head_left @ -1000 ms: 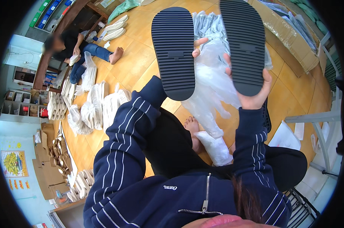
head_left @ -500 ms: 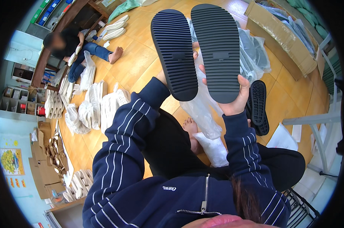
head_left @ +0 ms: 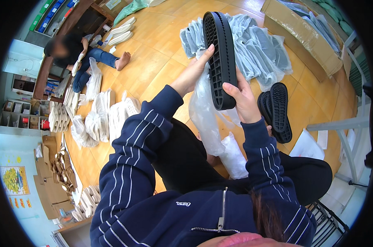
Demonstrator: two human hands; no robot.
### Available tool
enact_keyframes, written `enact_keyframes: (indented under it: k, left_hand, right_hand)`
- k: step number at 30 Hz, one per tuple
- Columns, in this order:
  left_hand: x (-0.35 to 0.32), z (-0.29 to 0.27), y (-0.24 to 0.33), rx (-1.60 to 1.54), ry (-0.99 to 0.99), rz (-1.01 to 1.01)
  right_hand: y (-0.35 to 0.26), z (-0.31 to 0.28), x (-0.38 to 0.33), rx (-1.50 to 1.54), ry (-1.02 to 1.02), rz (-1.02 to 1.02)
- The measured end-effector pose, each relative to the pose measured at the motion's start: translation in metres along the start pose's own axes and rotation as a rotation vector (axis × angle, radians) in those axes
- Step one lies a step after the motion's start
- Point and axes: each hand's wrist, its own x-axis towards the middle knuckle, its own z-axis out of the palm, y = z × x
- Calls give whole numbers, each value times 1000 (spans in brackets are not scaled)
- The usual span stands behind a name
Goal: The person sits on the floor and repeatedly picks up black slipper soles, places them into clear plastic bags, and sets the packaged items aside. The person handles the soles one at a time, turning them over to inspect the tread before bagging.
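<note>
A pair of black shoe soles [head_left: 218, 61], pressed together and stood on edge, is held up in front of me. A honeycomb-like grid shows on the face turned to the left. My left hand [head_left: 193, 73] grips the left side with its thumb on the grid; its other fingers are hidden. Around the lower end, my right hand [head_left: 245, 101] is closed with the thumb at the edge. A clear plastic bag [head_left: 203, 119] hangs just below my left hand; whether that hand also holds it I cannot tell. More black soles [head_left: 278, 111] lie stacked on the floor to the right.
Beyond the soles lie many plastic-wrapped grey pieces [head_left: 256, 49] beside a large cardboard box [head_left: 301, 39]. A white filled bag [head_left: 233, 156] rests by my leg. Bagged white soles [head_left: 100, 115] stand at left, near a seated person [head_left: 73, 55]. A metal frame [head_left: 338, 124] is at right.
The two soles, earlier apart with ribbed undersides showing, are now brought together and turned on edge. The stack on the right looks larger. The plastic bag has shifted left.
</note>
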Motion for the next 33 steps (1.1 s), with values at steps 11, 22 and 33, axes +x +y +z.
enact_keyframes:
  k: [11,22,33]
  left_hand:
    - [-2,5,0,338,51,291]
    - [-11,-28,45,27,56,311]
    - [-1,-52,42,-78,143,349]
  right_hand:
    - [39,-41,17,-296,382,-84]
    - [33,-125,7,707,302,122]
    - [58,-169,-7,990,190,234]
